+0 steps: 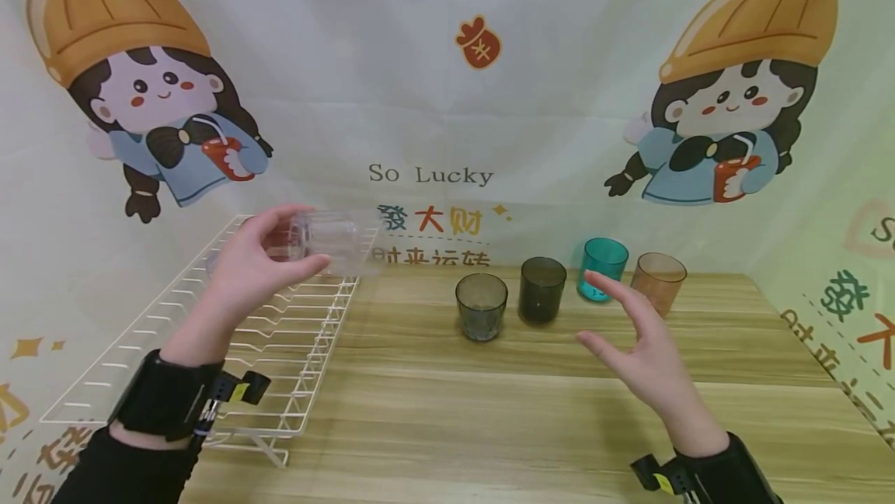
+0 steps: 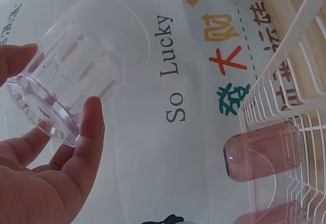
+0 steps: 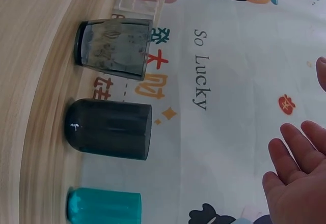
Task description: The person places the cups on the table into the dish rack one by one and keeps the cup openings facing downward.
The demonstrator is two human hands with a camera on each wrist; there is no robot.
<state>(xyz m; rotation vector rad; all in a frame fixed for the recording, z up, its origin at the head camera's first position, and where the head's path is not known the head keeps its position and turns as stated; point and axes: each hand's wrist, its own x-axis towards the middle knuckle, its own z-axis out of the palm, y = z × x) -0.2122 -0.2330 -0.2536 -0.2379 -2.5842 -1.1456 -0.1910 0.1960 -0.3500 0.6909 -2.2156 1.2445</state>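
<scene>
My left hand (image 1: 252, 263) grips a clear cup (image 1: 332, 240) near its thick base, fingers and thumb on opposite sides. The cup lies on its side in the air over the far part of a white wire rack (image 1: 280, 433), mouth facing right. In the left wrist view, two pink cups (image 2: 262, 150) are inverted on the rack. My right hand (image 1: 646, 349) hovers with thumb and fingers spread, holding nothing. Beyond it stand a teal cup (image 1: 604, 269) and an amber cup (image 1: 660, 275), the amber one partly hidden by the fingers.
A grey see-through cup (image 1: 481, 310) and a darker cup (image 1: 541, 292) stand upright left of the teal one. All rest toward the back of the wooden table (image 1: 475, 426). A printed cloth (image 1: 433, 123) hangs behind, and the rack takes up the left side.
</scene>
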